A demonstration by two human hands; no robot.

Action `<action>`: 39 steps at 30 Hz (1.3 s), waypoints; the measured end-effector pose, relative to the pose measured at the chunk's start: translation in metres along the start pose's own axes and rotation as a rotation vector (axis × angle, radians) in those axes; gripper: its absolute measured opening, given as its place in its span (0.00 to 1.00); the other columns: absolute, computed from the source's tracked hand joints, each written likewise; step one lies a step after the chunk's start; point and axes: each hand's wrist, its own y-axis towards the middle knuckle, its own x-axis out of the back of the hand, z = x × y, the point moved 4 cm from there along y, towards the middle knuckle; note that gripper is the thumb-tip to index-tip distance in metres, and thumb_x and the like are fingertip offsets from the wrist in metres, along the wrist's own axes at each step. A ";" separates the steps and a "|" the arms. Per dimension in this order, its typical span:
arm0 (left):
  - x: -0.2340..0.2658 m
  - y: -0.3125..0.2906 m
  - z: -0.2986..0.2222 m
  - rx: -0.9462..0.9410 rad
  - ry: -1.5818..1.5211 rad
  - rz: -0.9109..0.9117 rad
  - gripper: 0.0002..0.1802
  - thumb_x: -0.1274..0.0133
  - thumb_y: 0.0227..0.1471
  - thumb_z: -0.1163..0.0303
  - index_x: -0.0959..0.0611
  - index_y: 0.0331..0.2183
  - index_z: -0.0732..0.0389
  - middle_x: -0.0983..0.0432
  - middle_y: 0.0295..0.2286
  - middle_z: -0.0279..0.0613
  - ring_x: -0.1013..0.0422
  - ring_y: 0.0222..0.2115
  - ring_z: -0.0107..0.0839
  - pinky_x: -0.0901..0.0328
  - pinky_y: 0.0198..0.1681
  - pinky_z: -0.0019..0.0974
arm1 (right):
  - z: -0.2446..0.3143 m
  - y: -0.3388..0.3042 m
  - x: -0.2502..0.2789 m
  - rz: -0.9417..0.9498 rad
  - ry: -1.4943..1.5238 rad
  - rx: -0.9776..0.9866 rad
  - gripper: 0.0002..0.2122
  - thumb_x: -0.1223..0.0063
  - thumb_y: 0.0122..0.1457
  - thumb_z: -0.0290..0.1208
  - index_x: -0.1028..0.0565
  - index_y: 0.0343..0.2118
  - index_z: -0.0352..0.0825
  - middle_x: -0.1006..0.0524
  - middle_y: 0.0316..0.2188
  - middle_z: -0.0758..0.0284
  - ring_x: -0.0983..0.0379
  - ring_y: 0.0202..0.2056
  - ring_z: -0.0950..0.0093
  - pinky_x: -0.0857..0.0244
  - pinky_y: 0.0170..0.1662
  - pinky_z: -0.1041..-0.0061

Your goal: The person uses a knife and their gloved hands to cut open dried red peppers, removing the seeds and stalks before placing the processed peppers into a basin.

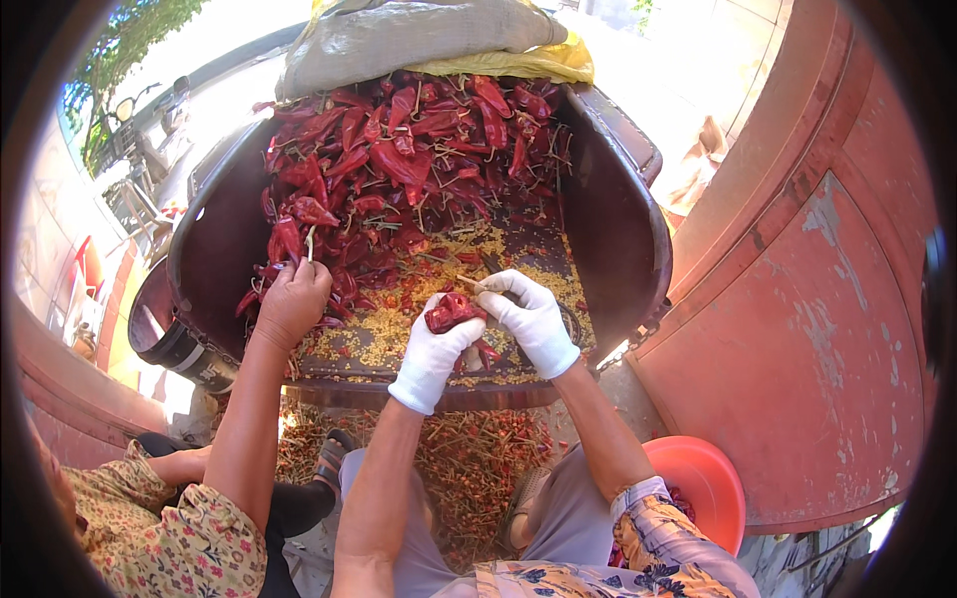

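Note:
In its white glove, my left hand [432,351] is closed around a dried red chili pepper [454,313], its broken end facing up. My right hand [526,321], gloved as well, pinches a thin yellowish-brown piece [471,284] just above that pepper; it looks like a pepper stem, though the fingers partly cover it. Both hands are over the front of a dark cart bed [623,239]. Beyond them rises a big heap of dried red peppers [399,149]. Loose yellow seeds [459,249] are strewn over the bed around my hands.
At my left, a co-worker's bare hand [295,294] grips a stemmed pepper. A dark bucket [189,354] stands left of the cart, a red basin [710,478] at my right. Stems and scraps [478,448] cover the ground. A sack [419,45] lies behind the heap.

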 end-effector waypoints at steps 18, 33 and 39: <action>-0.005 -0.008 0.005 0.073 0.238 -0.023 0.09 0.40 0.51 0.68 0.20 0.34 0.61 0.24 0.22 0.32 0.32 0.16 0.19 0.39 0.19 0.24 | 0.005 -0.007 -0.003 -0.117 0.098 -0.007 0.05 0.53 0.63 0.27 0.32 0.38 0.33 0.22 0.27 0.67 0.41 0.15 0.89 0.47 0.18 0.87; 0.019 -0.006 -0.023 -0.147 -0.100 -0.105 0.11 0.39 0.47 0.73 0.23 0.34 0.59 0.26 0.26 0.32 0.30 0.19 0.23 0.36 0.21 0.26 | 0.022 -0.015 0.015 0.430 0.216 -0.293 0.09 0.53 0.63 0.32 0.27 0.43 0.36 0.25 0.28 0.71 0.36 0.18 0.86 0.43 0.20 0.86; 0.062 -0.008 -0.023 -0.217 -0.320 -0.496 0.09 0.41 0.49 0.76 0.25 0.31 0.56 0.29 0.23 0.30 0.35 0.18 0.18 0.37 0.15 0.22 | 0.022 -0.011 -0.008 0.427 -0.453 -0.318 0.13 0.49 0.58 0.35 0.21 0.44 0.38 0.20 0.33 0.66 0.25 0.30 0.81 0.30 0.32 0.79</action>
